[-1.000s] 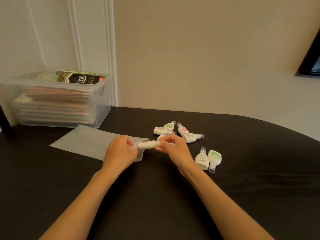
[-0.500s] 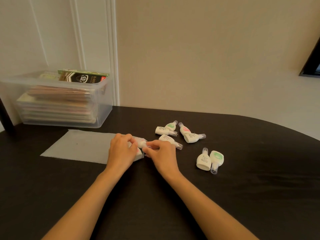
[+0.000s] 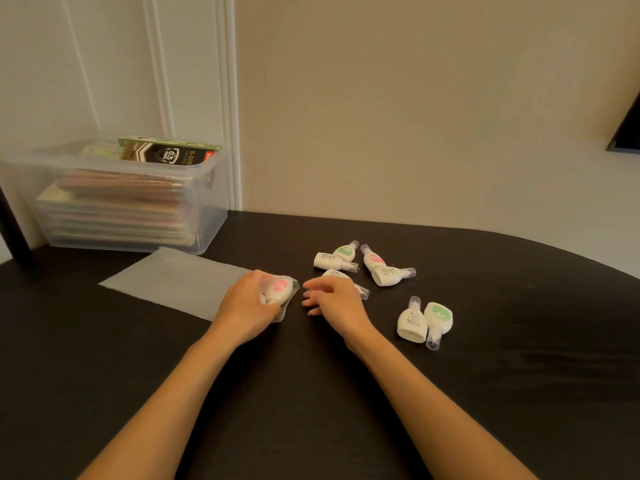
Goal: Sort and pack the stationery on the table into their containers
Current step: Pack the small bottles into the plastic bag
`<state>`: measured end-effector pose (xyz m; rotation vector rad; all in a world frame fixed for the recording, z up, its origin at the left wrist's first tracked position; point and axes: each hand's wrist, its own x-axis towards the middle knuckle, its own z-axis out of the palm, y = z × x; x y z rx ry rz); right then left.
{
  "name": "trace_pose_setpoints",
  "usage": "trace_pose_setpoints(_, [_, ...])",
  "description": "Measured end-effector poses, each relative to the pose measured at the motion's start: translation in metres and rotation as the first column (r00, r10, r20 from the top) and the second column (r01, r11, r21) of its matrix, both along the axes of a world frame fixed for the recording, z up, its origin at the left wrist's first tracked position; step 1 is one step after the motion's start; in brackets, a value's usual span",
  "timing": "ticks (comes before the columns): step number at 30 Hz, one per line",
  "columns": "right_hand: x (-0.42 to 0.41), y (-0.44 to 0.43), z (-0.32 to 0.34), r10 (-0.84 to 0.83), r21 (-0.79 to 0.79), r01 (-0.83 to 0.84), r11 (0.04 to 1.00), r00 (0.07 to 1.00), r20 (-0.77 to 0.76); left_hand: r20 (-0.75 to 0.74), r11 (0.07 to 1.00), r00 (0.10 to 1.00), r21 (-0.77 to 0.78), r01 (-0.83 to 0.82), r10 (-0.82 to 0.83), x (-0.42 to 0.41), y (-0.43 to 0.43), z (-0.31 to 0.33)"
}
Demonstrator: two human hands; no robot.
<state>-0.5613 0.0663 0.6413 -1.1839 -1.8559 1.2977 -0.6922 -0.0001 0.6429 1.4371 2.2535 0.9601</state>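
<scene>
A flat translucent plastic bag [image 3: 173,282] lies on the dark table [image 3: 485,393]. A white correction tape with a pink label [image 3: 278,288] sits inside the bag's right end. My left hand [image 3: 247,308] grips that end of the bag around the tape. My right hand [image 3: 334,299] hovers just right of it with loose, spread fingers and holds nothing. Several more white correction tapes lie loose: a cluster [image 3: 374,265] behind my right hand, one [image 3: 360,289] partly under it, and two [image 3: 424,320] to the right.
A clear plastic bin [image 3: 207,202] stacked with flat packets stands at the back left against the wall; a black and green box [image 3: 169,154] lies on top. The table's curved edge runs along the right.
The pink-label tape, held between both hands a second ago, now sits inside the bag. My right hand has let go and drawn back to the right. The bag has shifted slightly.
</scene>
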Motion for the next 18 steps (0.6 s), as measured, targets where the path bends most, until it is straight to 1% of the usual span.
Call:
trace_pose_setpoints(4, [-0.004, 0.006, -0.006, -0.012, 0.254, -0.031, 0.967, 0.986, 0.167, 0.025, 0.973, 0.973, -0.035, 0.229, -0.228, -0.004, -0.008, 0.007])
trace_pose_setpoints(6, [-0.004, 0.006, -0.005, -0.033, 0.318, -0.033, 0.948, 0.979, 0.200, 0.023, 0.963, 0.963, -0.027, 0.269, -0.269, -0.005, -0.010, 0.007])
trace_pose_setpoints(8, [-0.002, 0.004, -0.005, -0.045, 0.335, -0.022, 0.942, 0.981, 0.191, -0.005, 0.964, 0.964, -0.022, 0.267, -0.267, -0.004, -0.011, 0.005])
trace_pose_setpoints(10, [0.000, 0.003, -0.006, -0.076, 0.370, -0.002, 0.929, 0.977, 0.197, -0.063, 0.971, 0.969, -0.007, 0.238, -0.238, -0.002, -0.011, 0.001])
trace_pose_setpoints(15, [0.001, 0.000, -0.005, -0.105, 0.401, -0.004, 0.916, 0.963, 0.249, -0.181, 0.991, 0.978, 0.075, 0.114, -0.099, 0.003, -0.017, -0.002])
trace_pose_setpoints(18, [0.007, -0.004, -0.003, -0.107, 0.397, 0.002, 0.918, 0.964, 0.243, -0.231, 0.987, 0.967, 0.092, 0.135, -0.111, 0.005, -0.020, -0.004])
